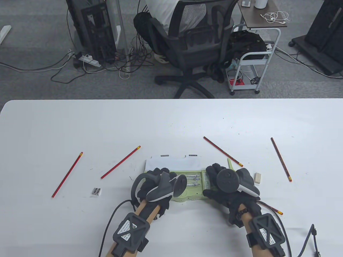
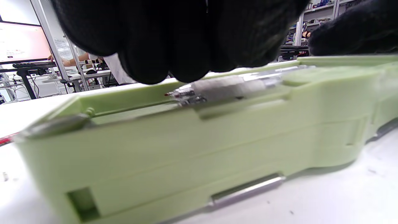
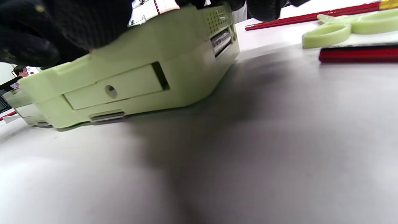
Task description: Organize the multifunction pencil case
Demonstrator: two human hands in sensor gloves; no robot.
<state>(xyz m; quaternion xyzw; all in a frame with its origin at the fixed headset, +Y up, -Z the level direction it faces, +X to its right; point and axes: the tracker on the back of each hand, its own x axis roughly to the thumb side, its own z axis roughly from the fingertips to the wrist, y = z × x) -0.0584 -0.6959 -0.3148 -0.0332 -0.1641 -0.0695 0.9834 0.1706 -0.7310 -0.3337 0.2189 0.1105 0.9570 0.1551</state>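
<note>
Scanning from the left edge: we log a white table (image 1: 53, 125) with items strung across its near half.
Far-left pencil: red pencil (image 1: 67, 174) lying diagonally, well apart from the case.
Lead box: small clear box (image 1: 96, 191) just right of that pencil's near end.
Second pencil: another red pencil (image 1: 120, 162), slanted, its gold end toward the far side, near the case's left corner.
Pencil case: pale green pencil case (image 1: 187, 195) at the near centre of the table, lying open with its white lid (image 1: 172, 161) folded back toward the far side. We see clear pens in the tray (image 1: 193, 180).
Left hand: left hand (image 1: 158, 182) rests on the left part of the case; in the left wrist view its fingers (image 2: 174, 46) curl over the top edge above a clear pen (image 2: 217, 88). We cannot tell how firmly it grips.
Right hand: right hand (image 1: 227, 184) sits on the right end of the case, fingers bent over the green body (image 3: 130, 81). Whether they actually clamp it we cannot tell.
Scissors: green scissors (image 3: 348, 29) just right of the case, handle loops showing in the right wrist view.
Third pencil: dark red pencil (image 1: 223, 151) slanting behind the right hand.
Eraser: pale eraser (image 1: 257, 178) right of the right hand.
Far-right pencil: dark pencil (image 1: 280, 159), well apart from the case.
Near pencil: a pencil end (image 1: 274, 210) pokes out beside the right wrist.
</note>
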